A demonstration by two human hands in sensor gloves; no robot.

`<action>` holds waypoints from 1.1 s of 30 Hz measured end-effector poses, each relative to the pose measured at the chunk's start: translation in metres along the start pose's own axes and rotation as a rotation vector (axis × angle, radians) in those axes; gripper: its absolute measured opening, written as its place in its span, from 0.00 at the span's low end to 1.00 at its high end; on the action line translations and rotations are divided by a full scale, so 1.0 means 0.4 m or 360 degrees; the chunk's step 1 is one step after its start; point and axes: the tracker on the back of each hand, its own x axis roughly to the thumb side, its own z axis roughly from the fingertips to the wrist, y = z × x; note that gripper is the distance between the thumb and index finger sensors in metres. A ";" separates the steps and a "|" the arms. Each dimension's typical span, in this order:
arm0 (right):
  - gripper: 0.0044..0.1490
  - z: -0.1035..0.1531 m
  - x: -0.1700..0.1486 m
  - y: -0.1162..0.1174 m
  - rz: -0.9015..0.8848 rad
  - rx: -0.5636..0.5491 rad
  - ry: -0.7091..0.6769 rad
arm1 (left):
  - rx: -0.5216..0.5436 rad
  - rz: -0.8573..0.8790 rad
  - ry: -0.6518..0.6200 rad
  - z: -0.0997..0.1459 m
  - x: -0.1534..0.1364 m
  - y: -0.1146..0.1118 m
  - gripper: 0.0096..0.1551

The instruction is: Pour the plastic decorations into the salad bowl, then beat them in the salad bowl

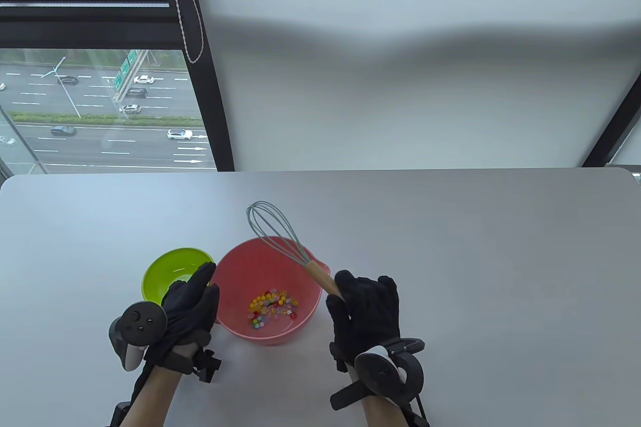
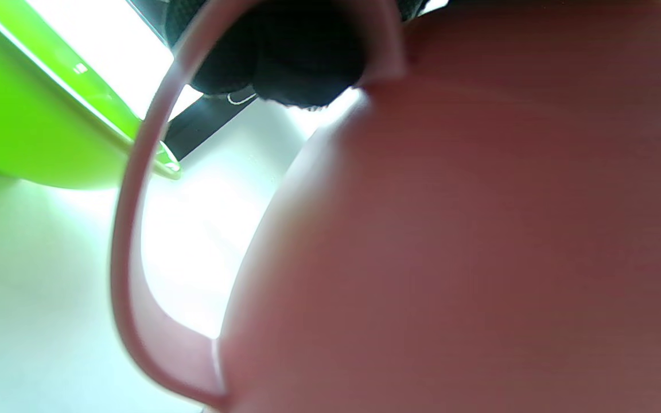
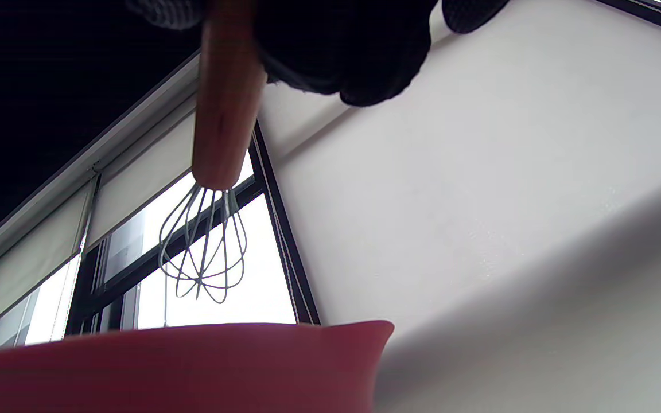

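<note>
- The right hand (image 1: 364, 314), nearest the person at the lower right of the table view, has its fingers wrapped round the wooden handle of the whisk (image 1: 293, 246). In the right wrist view the handle runs up into the gloved fist and the wire head hangs in the air above the bowl's rim, touching nothing.
- The whisk looks light, and its thin wire loops likely have some spring. The stiff handle is the sensible place to hold it, and the present grip low on the handle should give good leverage for stirring.
- The left hand (image 1: 188, 307) lies against the left side of the salad bowl (image 1: 240, 272). The left wrist view shows dark fingertips (image 2: 290, 63) up at the bowl's loop handle, but it cannot be told whether they curl round it or only press.
- The pink salad bowl appears to be thin plastic, so it is probably light and apt to slide or tip on the smooth table (image 1: 450, 247). Steadying it at the handle seems wise.
- The plastic decorations (image 1: 273, 306) lie in a small, loose, multicoloured heap at the bottom of the bowl. They look tiny, hard and light, so brisk beating could flick them over the rim.
- Just beyond the left hand, the green bowl (image 1: 173, 272) stands beside the salad bowl, apparently empty.
</note>
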 end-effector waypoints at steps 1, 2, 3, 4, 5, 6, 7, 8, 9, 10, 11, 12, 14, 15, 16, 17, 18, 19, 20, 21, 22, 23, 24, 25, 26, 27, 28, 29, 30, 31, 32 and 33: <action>0.31 0.002 0.006 0.004 -0.0003 0.0013 -0.0020 | 0.0003 -0.0004 0.0000 0.001 0.000 0.000 0.35; 0.30 0.003 0.009 0.006 -0.0003 0.0020 -0.0029 | 0.0005 -0.0003 0.0001 0.001 -0.001 0.000 0.36; 0.30 0.004 0.015 0.009 0.0003 0.0028 -0.0045 | 0.0005 -0.0003 0.0002 0.002 -0.001 0.001 0.36; 0.30 0.004 0.018 0.011 0.0004 0.0041 -0.0050 | 0.0004 -0.0005 0.0002 0.003 -0.001 0.001 0.36; 0.30 0.005 0.022 0.015 0.0004 0.0065 -0.0061 | 0.0004 -0.0008 0.0001 0.003 -0.002 0.002 0.36; 0.30 0.006 0.026 0.019 0.0015 0.0083 -0.0077 | 0.0002 -0.0005 0.0000 0.003 -0.002 0.002 0.36; 0.31 0.008 0.031 0.024 0.0033 0.0106 -0.0098 | 0.0001 0.0001 0.0001 0.004 -0.002 0.002 0.36; 0.31 0.009 0.034 0.028 0.0042 0.0124 -0.0115 | 0.0003 0.0004 0.0001 0.004 -0.002 0.002 0.36; 0.32 0.012 0.042 0.036 0.0060 0.0157 -0.0141 | 0.0003 0.0006 0.0002 0.005 -0.003 0.002 0.36; 0.32 0.013 0.044 0.037 0.0066 0.0162 -0.0147 | 0.0003 0.0008 0.0003 0.005 -0.003 0.002 0.36; 0.32 0.015 0.051 0.044 0.0077 0.0190 -0.0171 | 0.0004 0.0015 0.0003 0.005 -0.004 0.002 0.36; 0.33 0.017 0.058 0.049 0.0098 0.0217 -0.0199 | 0.0003 0.0022 0.0003 0.005 -0.003 0.001 0.36; 0.35 0.019 0.071 0.057 0.0138 0.0269 -0.0250 | 0.0004 0.0037 0.0004 0.006 -0.004 0.001 0.36; 0.37 0.019 0.078 0.063 0.0136 0.0311 -0.0262 | 0.0003 0.0040 0.0002 0.006 -0.004 0.001 0.36; 0.39 0.021 0.086 0.069 0.0136 0.0356 -0.0273 | 0.0001 0.0041 0.0001 0.006 -0.004 0.000 0.37; 0.43 0.023 0.093 0.076 0.0143 0.0397 -0.0287 | 0.0001 0.0042 -0.0001 0.006 -0.004 0.000 0.37; 0.45 0.026 0.101 0.081 0.0154 0.0416 -0.0296 | 0.0000 0.0043 -0.0001 0.006 -0.004 0.000 0.37; 0.46 0.027 0.107 0.082 0.0157 0.0415 -0.0308 | -0.0002 0.0043 -0.0002 0.006 -0.004 -0.001 0.37; 0.46 0.028 0.112 0.082 0.0164 0.0410 -0.0323 | -0.0003 0.0043 -0.0002 0.007 -0.004 -0.001 0.37; 0.45 0.029 0.118 0.082 0.0183 0.0399 -0.0343 | -0.0005 0.0042 -0.0001 0.007 -0.005 -0.001 0.37; 0.45 0.030 0.120 0.082 0.0195 0.0394 -0.0357 | -0.0008 0.0046 0.0001 0.007 -0.005 -0.002 0.37; 0.44 0.032 0.121 0.084 0.0208 0.0389 -0.0366 | -0.0012 0.0060 0.0004 0.007 -0.006 -0.002 0.37; 0.44 0.033 0.120 0.084 0.0215 0.0385 -0.0369 | -0.0017 0.0068 0.0005 0.006 -0.006 -0.002 0.37; 0.43 0.034 0.120 0.085 0.0216 0.0384 -0.0367 | -0.0018 0.0066 0.0005 0.006 -0.007 -0.002 0.37; 0.43 0.033 0.117 0.083 0.0220 0.0377 -0.0360 | -0.0019 0.0064 0.0006 0.007 -0.007 -0.002 0.38; 0.43 0.032 0.114 0.082 0.0223 0.0368 -0.0355 | -0.0020 0.0063 0.0006 0.007 -0.007 -0.002 0.38; 0.43 0.030 0.111 0.080 0.0227 0.0360 -0.0346 | -0.0028 0.0071 0.0008 0.006 -0.007 -0.003 0.38; 0.43 0.028 0.108 0.079 0.0228 0.0356 -0.0339 | -0.0037 0.0078 0.0006 0.005 -0.007 -0.003 0.38; 0.43 0.027 0.103 0.077 0.0223 0.0350 -0.0324 | -0.0042 0.0073 0.0002 0.004 -0.007 -0.004 0.38; 0.42 0.026 0.102 0.076 0.0221 0.0350 -0.0318 | -0.0041 0.0065 0.0001 0.004 -0.007 -0.004 0.38; 0.42 0.024 0.099 0.074 0.0219 0.0347 -0.0308 | -0.0041 0.0063 0.0001 0.004 -0.007 -0.004 0.38; 0.42 0.023 0.097 0.072 0.0217 0.0342 -0.0301 | -0.0041 0.0065 0.0001 0.004 -0.008 -0.004 0.38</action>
